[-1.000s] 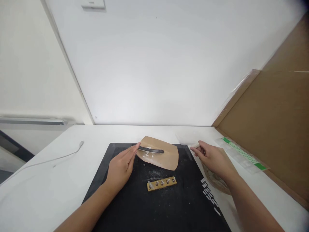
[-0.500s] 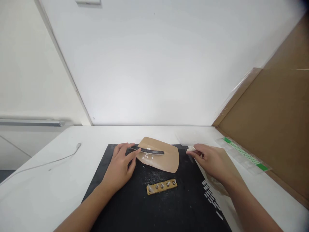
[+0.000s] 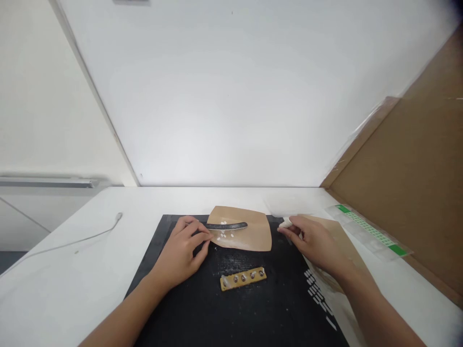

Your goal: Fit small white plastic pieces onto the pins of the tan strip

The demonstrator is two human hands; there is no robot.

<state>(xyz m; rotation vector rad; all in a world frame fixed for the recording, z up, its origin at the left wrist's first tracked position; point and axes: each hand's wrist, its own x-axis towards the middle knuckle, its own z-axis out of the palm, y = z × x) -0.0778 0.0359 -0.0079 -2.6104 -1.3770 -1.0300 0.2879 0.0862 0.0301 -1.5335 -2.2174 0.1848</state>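
A tan sheet of paper [image 3: 253, 236] lies at the back of a black mat [image 3: 202, 308]. On the sheet rest a dark curved strip [image 3: 231, 225] and several small white bits [image 3: 223, 233]. My left hand [image 3: 181, 255] has its fingers curled and pinched on the left end of the strip at the paper's edge. My right hand [image 3: 314, 243] is to the right of the sheet, pinching a small white piece [image 3: 285, 223] between thumb and fingers. A small tan board with a row of metal studs [image 3: 243, 278] lies on the mat in front of the sheet.
The mat sits on a white table [image 3: 72, 284] against a white wall. A white cable [image 3: 87, 237] runs along the left. A brown board [image 3: 415, 193] leans at the right, with a clear strip bearing green labels [image 3: 369, 231] beside it. Crumpled clear wrapping [image 3: 325, 279] lies under my right wrist.
The tan sheet has flattened and shifted slightly right. My left fingers have curled and closed on the strip's left end. My right hand moved a little left with the white piece.
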